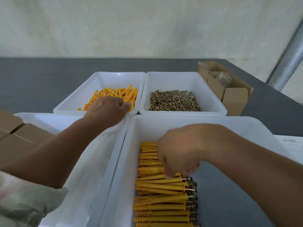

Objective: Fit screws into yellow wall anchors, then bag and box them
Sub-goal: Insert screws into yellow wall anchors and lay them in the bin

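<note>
My left hand (108,108) curls into loose anchors (118,94), upper centre, grip unclear; right hand (180,153) pinches assembled anchor (170,176), lower centre.

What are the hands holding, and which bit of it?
The right hand seems to pinch a screw-fitted yellow anchor near its screw end. The left hand curls into the loose anchors; whether it holds one cannot be told.

Soft, even, fairly bright light from above; shadows faint. Mild glare on white tray (121,73) rims. Right hand (180,149) smeared by motion blur. Wide-angle bending at edges: pipe (288,58) leaning, bench (32,76) curved.
</note>
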The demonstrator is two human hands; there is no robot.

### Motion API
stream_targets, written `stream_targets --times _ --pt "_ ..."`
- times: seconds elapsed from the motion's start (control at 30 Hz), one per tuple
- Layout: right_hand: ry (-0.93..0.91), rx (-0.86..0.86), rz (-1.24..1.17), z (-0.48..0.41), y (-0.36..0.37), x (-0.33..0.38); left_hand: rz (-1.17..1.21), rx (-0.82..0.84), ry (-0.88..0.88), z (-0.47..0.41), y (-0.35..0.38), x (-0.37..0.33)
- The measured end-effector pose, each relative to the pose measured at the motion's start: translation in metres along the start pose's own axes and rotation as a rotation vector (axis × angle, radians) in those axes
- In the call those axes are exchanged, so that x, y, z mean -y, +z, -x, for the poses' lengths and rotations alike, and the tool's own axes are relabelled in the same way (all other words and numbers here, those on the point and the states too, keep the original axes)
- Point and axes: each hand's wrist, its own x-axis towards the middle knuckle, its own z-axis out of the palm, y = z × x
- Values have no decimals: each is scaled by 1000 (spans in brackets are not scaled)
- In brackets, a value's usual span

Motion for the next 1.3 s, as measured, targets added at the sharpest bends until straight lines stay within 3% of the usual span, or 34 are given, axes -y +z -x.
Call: stream_targets --times 0.07,0.17,0.23,0.37,0.5,0.7,0.9,1.3 --pt "-72 -230 -97 1 -9 -12 -30 24 3 -2 1 1" --pt "-27 -750 -192 -6 -23 -36 -72 39 -5 -4 3 4" --pt "78 -876 -318 -19 -22 -52 -93 39 -12 -6 5 6" --pt "208 -746 -407 -42 -5 -78 -133 44 -1 -8 7 8" --pt "316 -552 -348 -54 -1 -87 -154 62 25 -10 7 8" --pt "312 -418 -456 -65 -11 -91 -124 78 66 -8 6 5" --pt "286 -398 -519 -71 -13 -94 -87 76 74 -6 4 3" --pt "308 -492 -418 -73 -7 -94 -87 44 83 -4 0 -1"
